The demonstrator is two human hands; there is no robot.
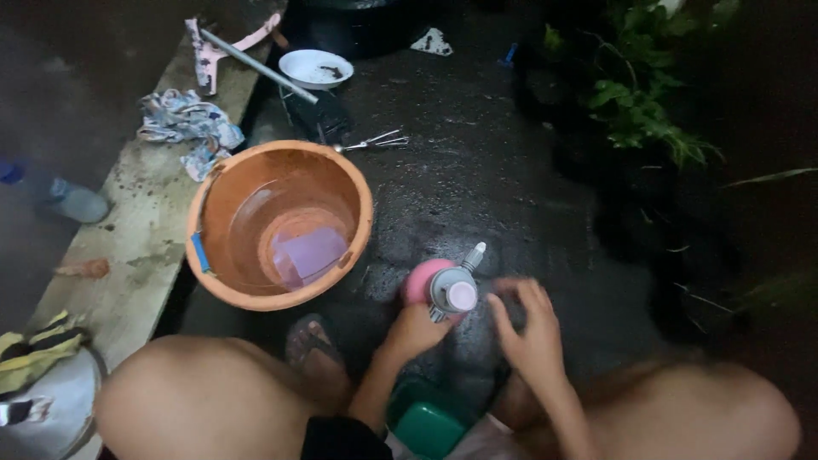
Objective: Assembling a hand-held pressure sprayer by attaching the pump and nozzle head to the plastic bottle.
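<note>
Head view: left hand [415, 330] grips pink bottle [445, 288] from below.

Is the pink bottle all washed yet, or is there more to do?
Not finished, it seems. Done: the round orange plastic basin already holds water with a purple piece sunk in it. In hand: the left hand grips the pink bottle with a grey spout lid; the right hand hovers beside it, blurred. Left: the white bowl looks dirty, and the metal whisk lies on the wet ground.
</note>
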